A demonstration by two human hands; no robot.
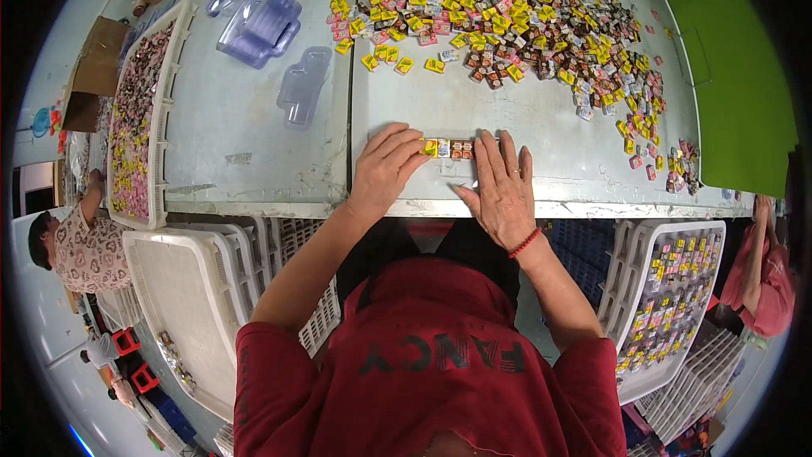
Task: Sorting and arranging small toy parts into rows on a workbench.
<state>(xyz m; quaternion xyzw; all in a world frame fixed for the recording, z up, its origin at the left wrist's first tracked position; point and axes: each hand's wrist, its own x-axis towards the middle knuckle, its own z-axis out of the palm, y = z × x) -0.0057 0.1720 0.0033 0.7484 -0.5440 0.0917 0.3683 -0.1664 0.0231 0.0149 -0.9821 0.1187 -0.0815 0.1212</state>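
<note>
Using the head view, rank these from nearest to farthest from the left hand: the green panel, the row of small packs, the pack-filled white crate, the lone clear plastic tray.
From the left hand:
1. Row of small packs: right, at the fingertips.
2. Lone clear plastic tray: left, farther up the table.
3. Pack-filled white crate: far left.
4. Green panel: far right.

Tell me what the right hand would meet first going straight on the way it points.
Past the row of packs at its fingers, most likely the brown packs at the near edge of the loose pile, across the table; how high the right hand sits is hard to judge.
</note>
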